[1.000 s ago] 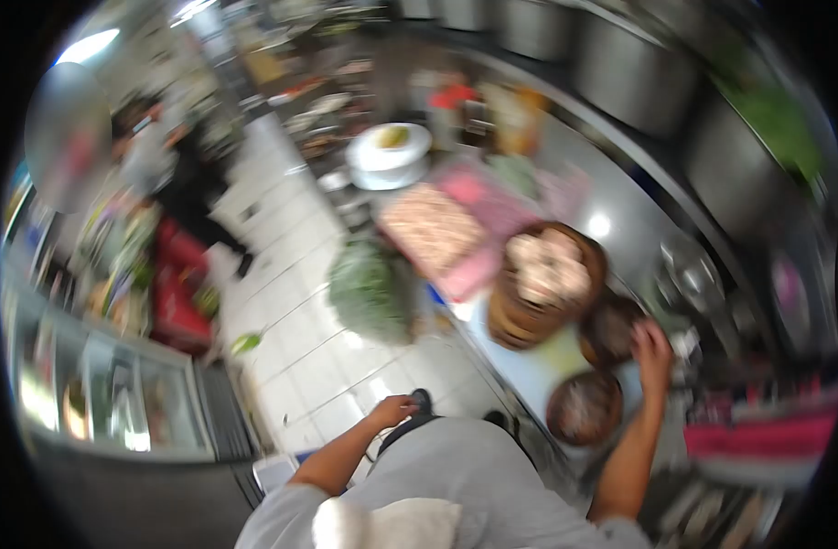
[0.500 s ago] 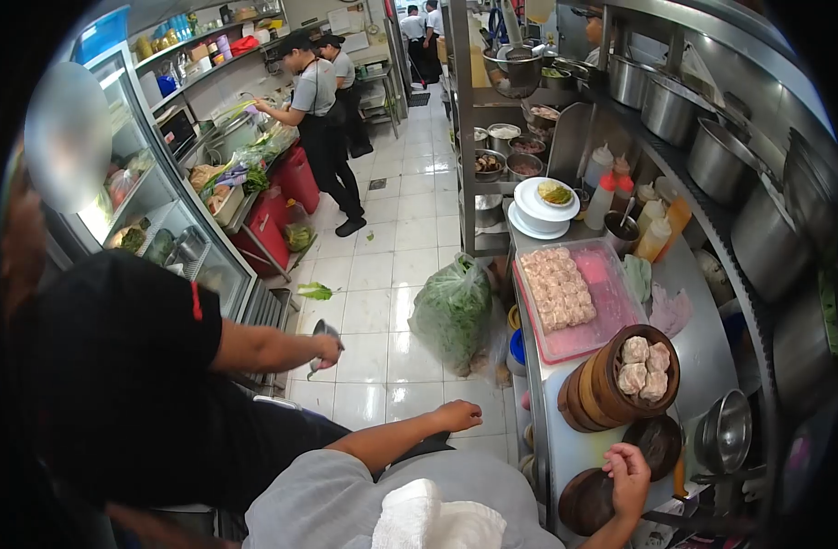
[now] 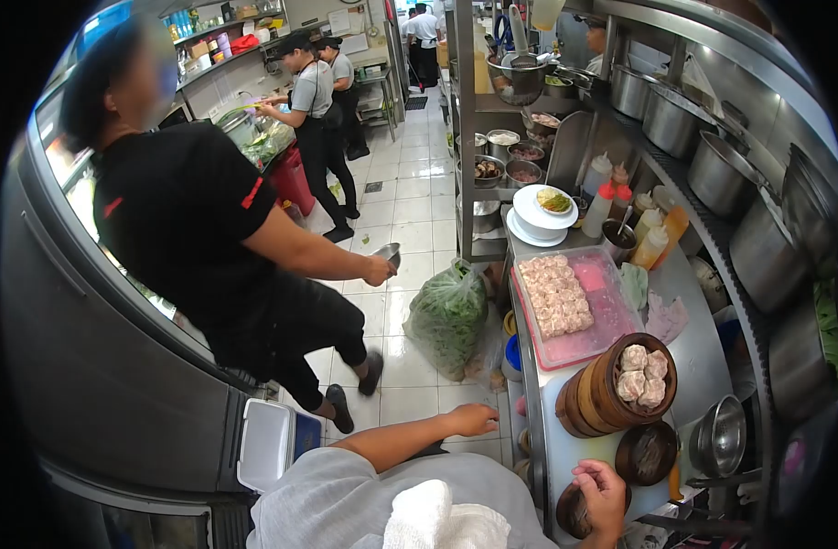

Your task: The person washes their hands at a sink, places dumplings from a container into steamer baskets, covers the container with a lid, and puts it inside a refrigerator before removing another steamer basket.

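Note:
My left hand [image 3: 474, 419] hangs over the floor beside the counter, fingers loosely curled, and whether it holds anything is hidden. Above a round dark steamer piece [image 3: 573, 512] on the white board [image 3: 553, 439] is my right hand [image 3: 599, 489], its fingers bent; what they hold, if anything, is too small to tell. Another round piece [image 3: 646, 453] lies just right of it. Behind these, a stack of bamboo steamers [image 3: 584, 403] carries several dumplings [image 3: 631, 385] in its top tier. A pink tray [image 3: 611, 311] farther back bears rows of dumplings [image 3: 554, 295].
A person in black [image 3: 190, 238] walks at the left, holding a metal bowl. Two workers [image 3: 314, 96] stand farther back. A bag of greens [image 3: 448, 316] is on the floor. Metal bowls [image 3: 719, 435], squeeze bottles [image 3: 600, 206] and stacked plates [image 3: 542, 218] are on the counter; pots [image 3: 671, 119] line the shelf.
The person in black has moved forward past my left side, uncovering a white container. My right hand has shifted slightly left and down over the round piece. The view has steadied.

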The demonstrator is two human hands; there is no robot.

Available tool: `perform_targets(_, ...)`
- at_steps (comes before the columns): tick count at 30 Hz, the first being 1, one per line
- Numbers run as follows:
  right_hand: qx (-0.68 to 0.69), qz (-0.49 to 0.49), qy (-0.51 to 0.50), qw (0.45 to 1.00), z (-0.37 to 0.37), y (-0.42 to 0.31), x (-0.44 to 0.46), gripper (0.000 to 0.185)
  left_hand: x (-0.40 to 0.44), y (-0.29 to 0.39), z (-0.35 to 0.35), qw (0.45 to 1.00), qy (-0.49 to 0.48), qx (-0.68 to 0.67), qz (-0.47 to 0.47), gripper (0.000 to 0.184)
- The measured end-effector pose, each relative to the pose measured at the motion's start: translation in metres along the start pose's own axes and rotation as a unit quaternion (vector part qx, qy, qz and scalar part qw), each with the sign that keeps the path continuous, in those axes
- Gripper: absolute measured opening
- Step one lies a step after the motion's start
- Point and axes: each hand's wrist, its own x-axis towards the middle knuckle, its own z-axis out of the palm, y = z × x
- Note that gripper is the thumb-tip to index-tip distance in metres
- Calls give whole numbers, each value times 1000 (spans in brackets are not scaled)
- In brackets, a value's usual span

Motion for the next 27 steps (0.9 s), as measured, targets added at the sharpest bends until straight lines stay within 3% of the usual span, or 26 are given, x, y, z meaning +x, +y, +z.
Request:
perform_targets(11,-56,-6,-2,998,21,-25,6,22,-3,13,-7,1000,-10,2,19,35)
perform_targets(19,-99,-52,-99,989,38,-51,16,25,-18,14,-22,1000,6,-11,4,33)
perform_targets(27,-127,-24,-123,984,54,-44,9,28,-15,12,-12,999,18,-2,47,33)
